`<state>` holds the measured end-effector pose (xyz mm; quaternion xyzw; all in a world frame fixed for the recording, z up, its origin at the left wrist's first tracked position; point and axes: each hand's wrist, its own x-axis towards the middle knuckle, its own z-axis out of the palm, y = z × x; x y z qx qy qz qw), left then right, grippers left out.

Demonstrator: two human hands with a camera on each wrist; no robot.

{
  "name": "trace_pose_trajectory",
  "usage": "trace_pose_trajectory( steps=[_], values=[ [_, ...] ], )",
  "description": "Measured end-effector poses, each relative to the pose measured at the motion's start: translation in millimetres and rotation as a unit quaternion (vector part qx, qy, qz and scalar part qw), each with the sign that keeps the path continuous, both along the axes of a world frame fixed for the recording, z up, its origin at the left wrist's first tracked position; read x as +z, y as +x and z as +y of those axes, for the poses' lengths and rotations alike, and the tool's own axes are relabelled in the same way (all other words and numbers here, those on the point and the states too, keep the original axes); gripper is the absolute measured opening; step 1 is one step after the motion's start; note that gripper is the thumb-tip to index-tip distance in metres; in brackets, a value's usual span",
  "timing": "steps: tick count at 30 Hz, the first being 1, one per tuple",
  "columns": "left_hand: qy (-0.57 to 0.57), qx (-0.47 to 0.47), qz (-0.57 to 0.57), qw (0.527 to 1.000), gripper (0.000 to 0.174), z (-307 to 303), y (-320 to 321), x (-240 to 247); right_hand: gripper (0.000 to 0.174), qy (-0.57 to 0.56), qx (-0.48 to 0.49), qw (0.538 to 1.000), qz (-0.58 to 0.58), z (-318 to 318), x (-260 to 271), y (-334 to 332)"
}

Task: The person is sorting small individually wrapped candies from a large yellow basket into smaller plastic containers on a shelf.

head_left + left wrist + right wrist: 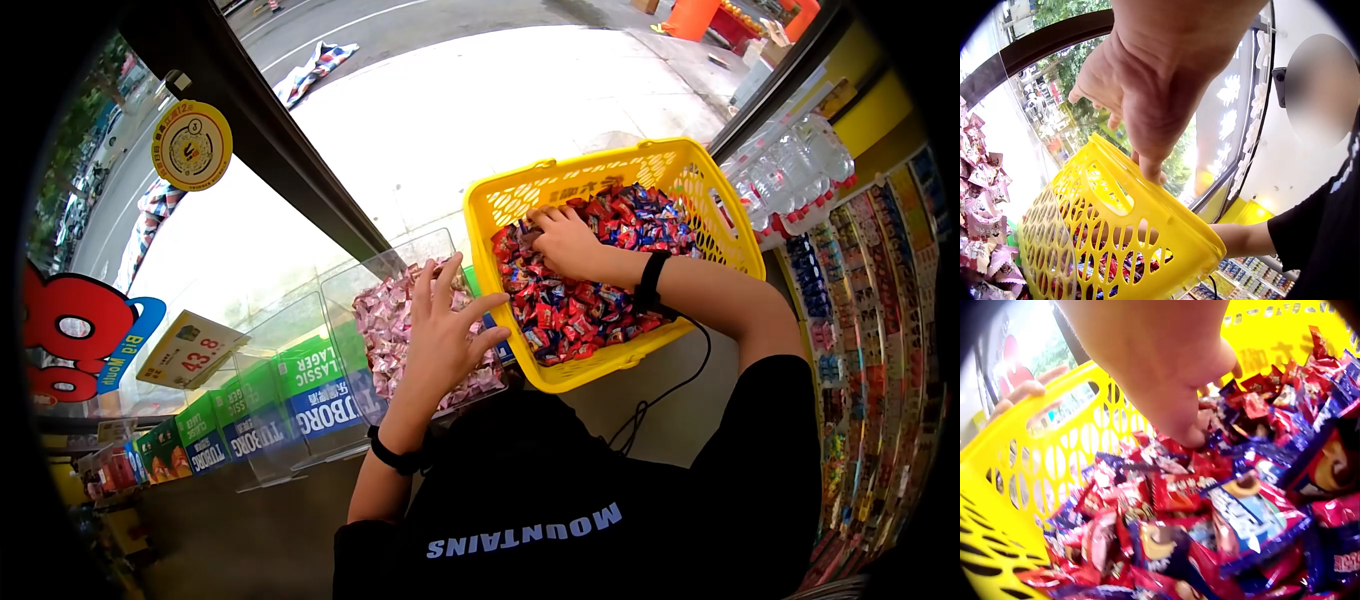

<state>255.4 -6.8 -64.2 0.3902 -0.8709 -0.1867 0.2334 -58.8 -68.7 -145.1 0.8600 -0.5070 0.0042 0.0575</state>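
Observation:
A yellow plastic basket (735,215) holds a heap of small candies (570,320) in red and blue wrappers. My right hand (572,245) reaches inside, its fingers bent down onto the candies near the basket's left side. In the right wrist view the thumb (1188,434) touches the wrappers; I cannot tell whether a candy is between the fingers. My left hand (440,335), fingers spread, is over pink-wrapped candies (385,325) in a clear bin. The left thumb (1152,169) is right at the basket's rim in the left wrist view.
More clear bins (285,375) line the left, with green and blue beer cartons (315,385) behind them. A price sign (190,348) stands above. Bottled water (795,175) and racks of packaged snacks (870,330) are at right. A cable (645,405) hangs from the right wristband.

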Motion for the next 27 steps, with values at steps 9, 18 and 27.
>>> trace_pose_trajectory(
  steps=[9,18,27],
  values=[
    [-0.025,-0.004,-0.013,1.000,0.042,6,-5,13,0.031,0.115,0.041,0.990,-0.068,22,107,3],
    [-0.050,-0.059,0.027,0.997,0.048,19,-27,37,0.020,0.038,0.115,0.964,-0.238,118,147,21],
    [-0.082,-0.114,0.035,0.989,0.027,26,-50,30,0.023,-0.007,0.053,0.957,-0.286,158,113,23]
  ],
)
